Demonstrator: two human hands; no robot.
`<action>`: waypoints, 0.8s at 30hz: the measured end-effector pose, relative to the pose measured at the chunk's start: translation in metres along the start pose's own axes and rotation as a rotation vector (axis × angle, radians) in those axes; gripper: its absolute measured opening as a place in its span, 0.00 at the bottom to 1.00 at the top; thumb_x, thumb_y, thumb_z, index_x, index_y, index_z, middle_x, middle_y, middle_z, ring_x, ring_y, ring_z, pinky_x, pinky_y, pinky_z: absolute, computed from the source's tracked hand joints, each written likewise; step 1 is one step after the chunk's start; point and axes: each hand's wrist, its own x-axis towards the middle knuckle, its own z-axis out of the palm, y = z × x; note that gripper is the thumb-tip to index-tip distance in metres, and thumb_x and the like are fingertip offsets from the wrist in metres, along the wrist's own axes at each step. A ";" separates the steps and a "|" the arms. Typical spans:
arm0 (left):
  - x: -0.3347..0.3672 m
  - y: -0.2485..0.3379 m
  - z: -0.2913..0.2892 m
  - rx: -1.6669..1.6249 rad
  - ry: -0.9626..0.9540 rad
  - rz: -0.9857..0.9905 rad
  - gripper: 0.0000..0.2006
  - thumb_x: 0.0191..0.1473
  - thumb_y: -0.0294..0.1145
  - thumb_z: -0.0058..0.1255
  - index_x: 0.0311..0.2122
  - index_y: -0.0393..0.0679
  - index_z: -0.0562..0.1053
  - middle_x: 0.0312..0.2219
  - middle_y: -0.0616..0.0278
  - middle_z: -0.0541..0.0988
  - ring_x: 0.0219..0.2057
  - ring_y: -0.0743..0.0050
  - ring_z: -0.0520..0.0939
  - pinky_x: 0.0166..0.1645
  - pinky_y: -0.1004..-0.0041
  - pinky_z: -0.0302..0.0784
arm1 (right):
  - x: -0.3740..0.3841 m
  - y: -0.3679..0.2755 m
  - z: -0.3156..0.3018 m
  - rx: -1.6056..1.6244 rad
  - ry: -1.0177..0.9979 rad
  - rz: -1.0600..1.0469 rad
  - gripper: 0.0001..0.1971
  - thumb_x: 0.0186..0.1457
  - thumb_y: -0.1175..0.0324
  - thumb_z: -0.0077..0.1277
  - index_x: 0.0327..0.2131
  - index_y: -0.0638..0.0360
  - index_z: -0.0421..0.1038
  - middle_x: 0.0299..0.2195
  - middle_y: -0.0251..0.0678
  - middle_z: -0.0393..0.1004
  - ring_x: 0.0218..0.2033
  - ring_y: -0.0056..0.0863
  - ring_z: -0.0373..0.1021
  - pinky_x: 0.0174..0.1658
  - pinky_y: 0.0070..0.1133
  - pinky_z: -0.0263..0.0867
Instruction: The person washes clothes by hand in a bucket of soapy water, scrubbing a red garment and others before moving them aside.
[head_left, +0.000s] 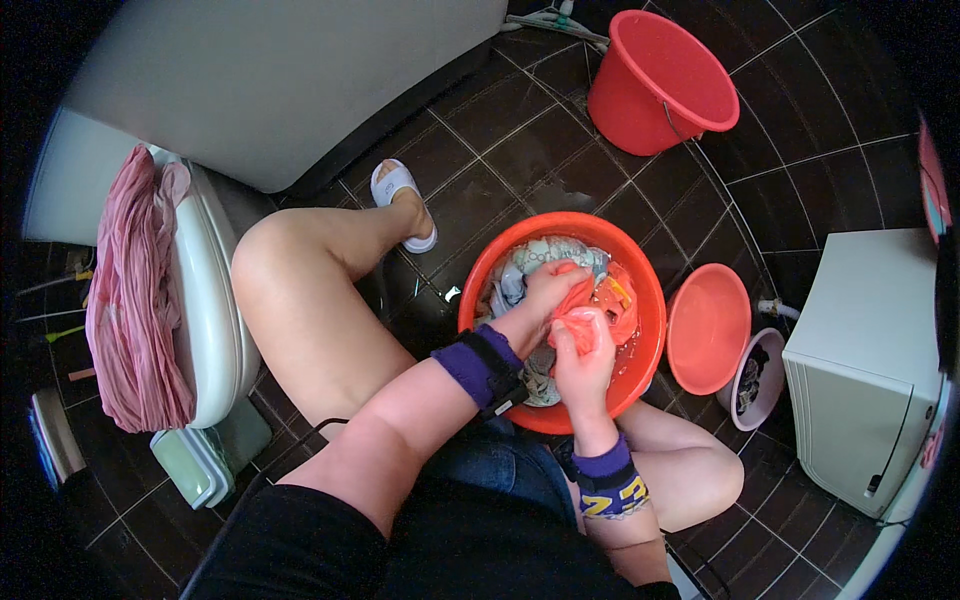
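Note:
Over a round orange-red basin (648, 345) on the floor, both my hands grip one wet coral-coloured cloth garment (577, 305). My left hand (550, 288) is closed around its upper part. Closer to me, my right hand (585, 365) is closed on a bunched lower part. More of the coral cloth, with a yellow-orange patch, spreads to the right inside the basin. Under and around my hands lie other wet clothes (545, 255), patterned white-green and grey. Water shows near the basin's right inner side. Purple bands wrap both my wrists.
A red bucket (655, 90) stands at the far right. Right of the basin are a coral basin (708, 330), a small white-pink basin (772, 385) with dark cloth, and a white cabinet (860, 350). Left, pink cloth (140, 310) drapes over a white toilet (212, 300). Dark floor tiles look wet.

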 end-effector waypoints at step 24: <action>-0.015 -0.017 0.011 0.691 0.384 0.351 0.16 0.51 0.38 0.48 0.39 0.34 0.70 0.38 0.43 0.72 0.38 0.50 0.73 0.46 0.64 0.68 | 0.054 0.121 -0.043 -0.232 0.047 0.115 0.15 0.58 0.63 0.45 0.42 0.66 0.67 0.39 0.49 0.71 0.44 0.40 0.68 0.49 0.29 0.61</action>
